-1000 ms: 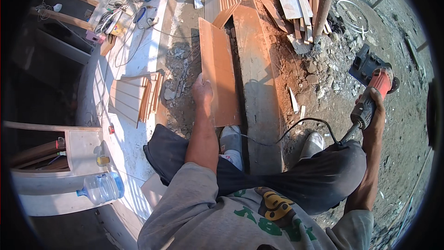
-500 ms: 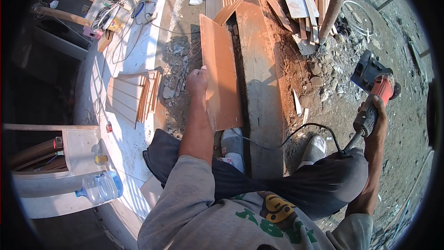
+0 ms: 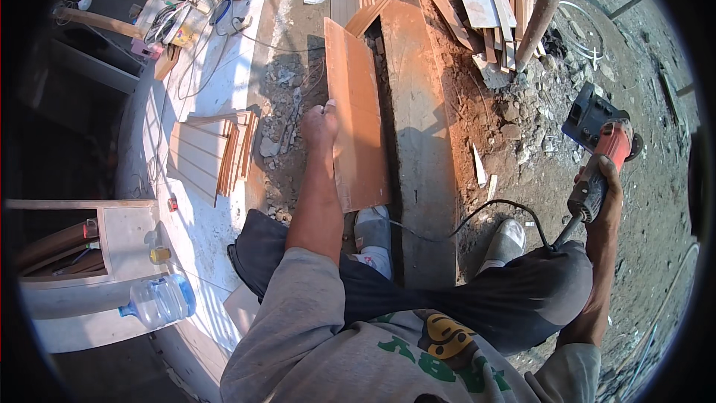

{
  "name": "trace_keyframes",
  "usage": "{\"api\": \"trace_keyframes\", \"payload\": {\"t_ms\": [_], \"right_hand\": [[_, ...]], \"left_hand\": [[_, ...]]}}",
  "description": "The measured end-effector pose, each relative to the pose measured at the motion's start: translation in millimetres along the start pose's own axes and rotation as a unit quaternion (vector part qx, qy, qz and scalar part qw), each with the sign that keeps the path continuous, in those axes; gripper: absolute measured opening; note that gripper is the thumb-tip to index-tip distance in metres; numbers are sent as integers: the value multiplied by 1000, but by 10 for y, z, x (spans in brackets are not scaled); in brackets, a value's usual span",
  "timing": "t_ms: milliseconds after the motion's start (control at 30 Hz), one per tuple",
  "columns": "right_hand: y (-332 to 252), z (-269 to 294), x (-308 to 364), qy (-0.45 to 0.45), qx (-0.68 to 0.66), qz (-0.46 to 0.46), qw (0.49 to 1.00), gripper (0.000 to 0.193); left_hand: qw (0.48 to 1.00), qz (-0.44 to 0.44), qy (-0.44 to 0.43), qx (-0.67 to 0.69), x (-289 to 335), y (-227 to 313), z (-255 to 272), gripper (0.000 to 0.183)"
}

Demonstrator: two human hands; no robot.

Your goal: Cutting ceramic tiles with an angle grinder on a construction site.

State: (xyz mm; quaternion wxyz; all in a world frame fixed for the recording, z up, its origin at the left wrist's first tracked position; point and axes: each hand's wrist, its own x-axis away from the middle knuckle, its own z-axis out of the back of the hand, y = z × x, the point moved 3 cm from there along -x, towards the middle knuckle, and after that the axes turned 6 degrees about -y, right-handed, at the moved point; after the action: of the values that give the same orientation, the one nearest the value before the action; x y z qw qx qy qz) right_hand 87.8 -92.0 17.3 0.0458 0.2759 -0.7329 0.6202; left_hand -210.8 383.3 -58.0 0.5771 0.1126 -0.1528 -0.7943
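Fingers [image 3: 329, 107] of the left hand [image 3: 321, 127] are gripping a smooth, oblong brown tile [image 3: 362, 123] by its left edge, the long axis running forward beside a rough concrete strip [image 3: 425, 172]; the right hand [image 3: 611, 198] is clasping a red grinder [image 3: 614, 143], head forward. Outdoors, jagged rubble [image 3: 522, 123] is littering sunlit dirt [image 3: 649, 216].

The left grip [image 3: 319, 127] holds a reddish tile [image 3: 361, 134] by its edge, the right grip [image 3: 610, 188] a grinder [image 3: 614, 146].
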Motion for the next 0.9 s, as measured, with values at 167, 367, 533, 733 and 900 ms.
{"api": "trace_keyframes", "payload": {"t_ms": [167,367,533,733,900], "right_hand": [[24,137,-81,-36,-8,-20,999,53],[23,213,-65,-24,-4,-14,1000,53],[-21,138,15,5,11,-14,1000,47],[3,224,-29,9,11,-18,1000,48],[59,210,-100,16,14,-35,999,48]], "left_hand": [[997,-33,-55,44,-131,-31,-27,47],[992,-11,-104,67,-273,48,-110,43],[994,-38,-87,47,-476,182,-112,41],[994,-14,-97,49,-771,270,-170,42],[995,-23,-95,23,-923,270,-130,44]]}}
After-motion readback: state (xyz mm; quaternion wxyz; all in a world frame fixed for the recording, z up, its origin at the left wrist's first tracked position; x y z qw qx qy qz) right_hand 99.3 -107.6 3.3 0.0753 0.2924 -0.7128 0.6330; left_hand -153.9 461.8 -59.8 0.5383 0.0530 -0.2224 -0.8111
